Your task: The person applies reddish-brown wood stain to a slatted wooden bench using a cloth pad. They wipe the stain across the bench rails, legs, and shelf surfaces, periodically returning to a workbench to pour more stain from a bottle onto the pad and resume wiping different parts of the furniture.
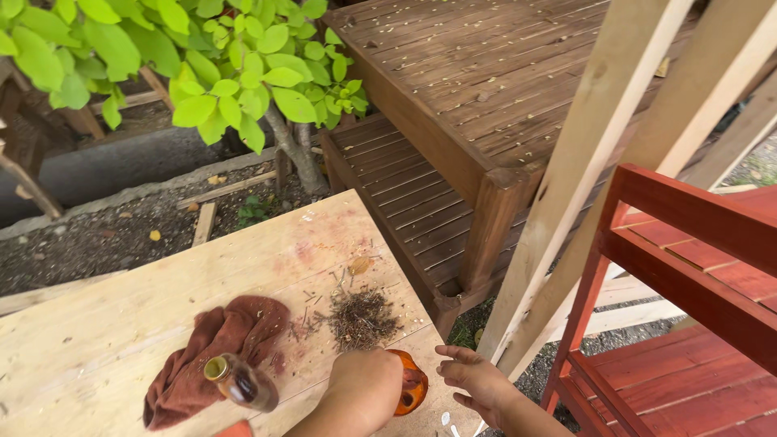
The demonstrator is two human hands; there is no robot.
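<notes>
Dark brown slatted wooden deck [486, 73], stepped and strewn with small pale flecks, occupying the upper centre; a shrub [202, 57] with broad, smooth, bright green leaves stands at its left over gravelly soil. Pale, unfinished timber posts [583, 170] lean diagonally at right, beside a red-painted slatted wooden shelf unit [688, 267] with squared rails. Counter [121, 316] of light, raw planks, its surface grainy and faintly stained pink. Near the counter's front edge, a crumpled, soft reddish-brown cloth [218, 340], with a small dark amber glass bottle [243, 384], round-mouthed and uncapped, lying tilted on it. Toward the counter's right edge, a loose heap of dry, brittle brown twigs and plant fragments [363, 317], with stray stalks scattered around it. Just in front of the heap, at the counter's front right corner, a rounded, glossy translucent orange vessel [409, 387], largely hidden by the left hand [368, 384], whose fingers are curled over and grasping it from above. The right hand [477, 376] hovers just beside the vessel at the counter's right edge, its fingers released, loosely spread and holding nothing.
</notes>
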